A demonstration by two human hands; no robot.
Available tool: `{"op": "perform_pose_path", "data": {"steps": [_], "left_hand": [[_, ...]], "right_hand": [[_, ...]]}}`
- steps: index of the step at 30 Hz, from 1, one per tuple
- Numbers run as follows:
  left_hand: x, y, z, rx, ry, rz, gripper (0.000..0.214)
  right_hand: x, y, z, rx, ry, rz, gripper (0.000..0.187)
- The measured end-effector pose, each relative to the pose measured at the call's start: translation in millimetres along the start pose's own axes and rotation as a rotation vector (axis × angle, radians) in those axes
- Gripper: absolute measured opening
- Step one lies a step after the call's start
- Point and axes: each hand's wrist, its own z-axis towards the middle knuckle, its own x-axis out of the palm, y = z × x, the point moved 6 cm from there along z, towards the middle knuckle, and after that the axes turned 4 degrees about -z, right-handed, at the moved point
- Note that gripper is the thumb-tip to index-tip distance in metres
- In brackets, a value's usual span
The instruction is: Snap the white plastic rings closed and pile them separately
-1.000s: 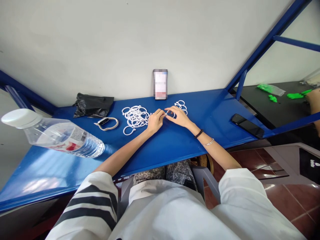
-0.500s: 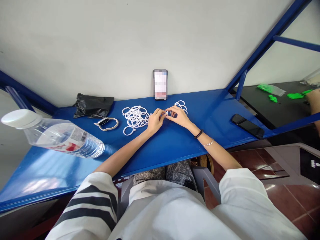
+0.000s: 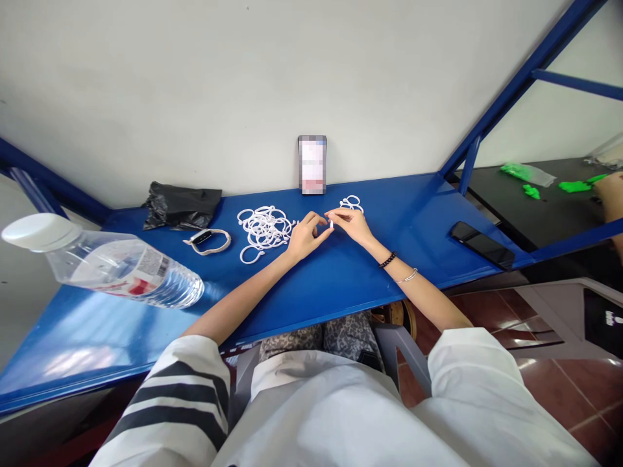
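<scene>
My right hand (image 3: 353, 224) pinches a small white plastic ring (image 3: 331, 224), seen nearly edge-on and partly hidden by the fingers. Close against it from the left comes my left hand (image 3: 306, 235), its thumb reaching to the bottom of the ring and its index finger bent apart from the thumb. Left of that hand lies a tangled pile of white plastic rings (image 3: 265, 227) with small knobs on them. Behind my right hand, a few more white rings (image 3: 354, 201) rest on the blue table (image 3: 311, 285).
A phone (image 3: 312, 165) leans upright against the wall. To the left are a black plastic bag (image 3: 182, 206), a watch (image 3: 209, 241) and a water bottle (image 3: 141, 269). Another phone (image 3: 481, 245) lies at the right. Beyond the blue frame, green pieces (image 3: 530, 192) and part of a person's arm (image 3: 610, 198) show.
My left index finger has lifted away from the thumb, opening a gap. My right fingers have closed together, and the white piece between the hands has turned upright.
</scene>
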Motion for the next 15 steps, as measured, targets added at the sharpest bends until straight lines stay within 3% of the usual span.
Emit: {"op": "perform_pose_path", "data": {"steps": [8, 15], "left_hand": [[4.0, -0.5, -1.0, 0.033, 0.041, 0.072, 0.027], [-0.1, 0.2, 0.7, 0.024, -0.004, 0.093, 0.028]], "right_hand": [[6.0, -4.1, -1.8, 0.14, 0.016, 0.246, 0.04], [-0.1, -0.9, -2.3, 0.174, -0.036, 0.245, 0.04]]}}
